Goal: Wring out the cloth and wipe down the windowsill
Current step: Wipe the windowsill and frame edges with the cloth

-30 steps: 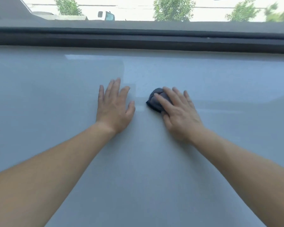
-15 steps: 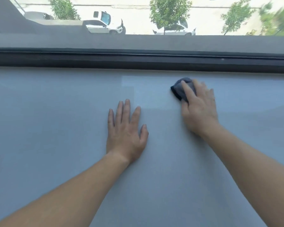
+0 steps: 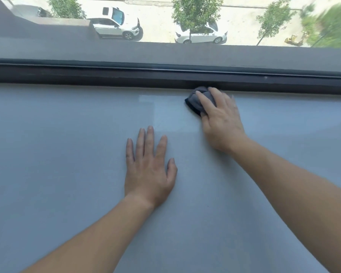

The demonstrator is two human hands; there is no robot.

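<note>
A small dark grey cloth, bunched into a wad, lies on the pale grey windowsill at its far edge, against the dark window frame. My right hand lies on top of the cloth and presses it down with straight fingers; the thumb runs along the cloth's near side. Most of the cloth is hidden under that hand. My left hand rests flat on the sill with spread fingers, nearer to me and to the left of the cloth, touching nothing else.
A faint damp sheen marks the sill left of the cloth. Beyond the frame, the glass shows a street far below with parked white cars and trees. The sill stretches wide to both sides.
My right hand has slid the cloth away from me and to the right, from the sill's middle up to the window frame. The left hand has stayed flat on the sill.
</note>
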